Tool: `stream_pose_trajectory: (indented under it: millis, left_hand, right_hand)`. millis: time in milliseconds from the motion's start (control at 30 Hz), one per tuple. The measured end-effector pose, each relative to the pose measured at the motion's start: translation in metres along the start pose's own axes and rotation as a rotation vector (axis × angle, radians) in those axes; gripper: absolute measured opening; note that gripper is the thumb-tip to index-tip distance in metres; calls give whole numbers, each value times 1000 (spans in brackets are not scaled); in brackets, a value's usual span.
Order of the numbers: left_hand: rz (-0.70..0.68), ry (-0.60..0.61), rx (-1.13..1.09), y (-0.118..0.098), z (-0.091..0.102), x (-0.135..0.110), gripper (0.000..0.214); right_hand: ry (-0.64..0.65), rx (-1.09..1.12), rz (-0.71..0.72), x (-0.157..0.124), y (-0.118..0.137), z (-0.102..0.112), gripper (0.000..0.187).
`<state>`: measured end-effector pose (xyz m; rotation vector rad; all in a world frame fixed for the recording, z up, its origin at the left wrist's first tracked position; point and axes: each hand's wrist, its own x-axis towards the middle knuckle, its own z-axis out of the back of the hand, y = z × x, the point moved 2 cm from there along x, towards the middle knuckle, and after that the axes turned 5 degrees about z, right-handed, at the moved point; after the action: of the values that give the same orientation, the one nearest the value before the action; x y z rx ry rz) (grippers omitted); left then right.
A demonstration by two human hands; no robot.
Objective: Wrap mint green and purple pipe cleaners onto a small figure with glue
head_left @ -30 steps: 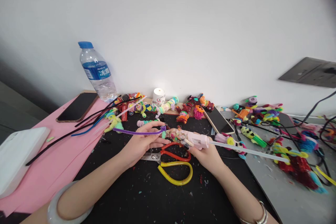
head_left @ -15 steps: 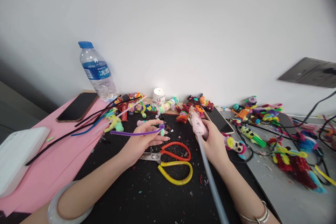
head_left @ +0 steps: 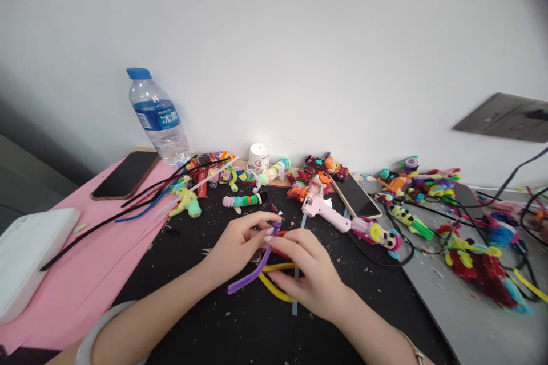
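A purple pipe cleaner (head_left: 250, 278) is held between my two hands, its far end coiled at the fingertips and its tail hanging down to the left. My left hand (head_left: 235, 242) pinches the coiled end. From the other side, my right hand (head_left: 310, 271) closes its fingers on the same pipe cleaner. Scissors with red and yellow handles (head_left: 276, 291) lie beneath the hands, partly covered. Behind my right hand, a pink glue gun (head_left: 327, 214) rests on the black mat with a long translucent glue stick (head_left: 295, 307) running toward me.
A striped pipe-cleaner piece (head_left: 242, 201) lies behind my hands. Colourful pipe-cleaner figures line the wall around a paper cup (head_left: 258, 157). A water bottle (head_left: 158, 120) and dark phone (head_left: 125, 175) stand left, with a pale-framed phone (head_left: 357, 197) right. Black cables (head_left: 405, 259) cross the right side.
My right hand has let go of the glue gun, now lying on the mat, and has come to the purple pipe cleaner. My left hand moved right and nearer, uncovering the striped piece.
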<state>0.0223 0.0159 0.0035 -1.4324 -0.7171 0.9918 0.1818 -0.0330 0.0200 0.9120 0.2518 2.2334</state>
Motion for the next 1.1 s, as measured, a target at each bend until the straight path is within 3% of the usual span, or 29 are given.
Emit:
stream_pose_trajectory:
  millis: [100, 167, 433, 633, 867, 1100]
  left_hand:
    - [-15, 8, 34, 1, -1, 0, 24]
    - [-14, 21, 19, 3, -2, 0, 24]
    - [-1, 59, -48, 8, -2, 0, 33]
    - [-16, -29, 78, 6, -1, 0, 23]
    - [-14, 0, 83, 1, -1, 0, 17]
    - [41, 77, -107, 1, -1, 2, 24]
  right_hand:
    - [-56, 34, -16, 1, 1, -5, 16]
    - [-111, 77, -62, 1, -2, -4, 12]
    - [-214, 212, -145, -2, -4, -4, 11]
    - [-214, 291, -208, -3, -7, -8, 9]
    - [-251, 321, -340, 0, -5, -1, 11]
    - [-283, 356, -450, 0, -10, 1, 11]
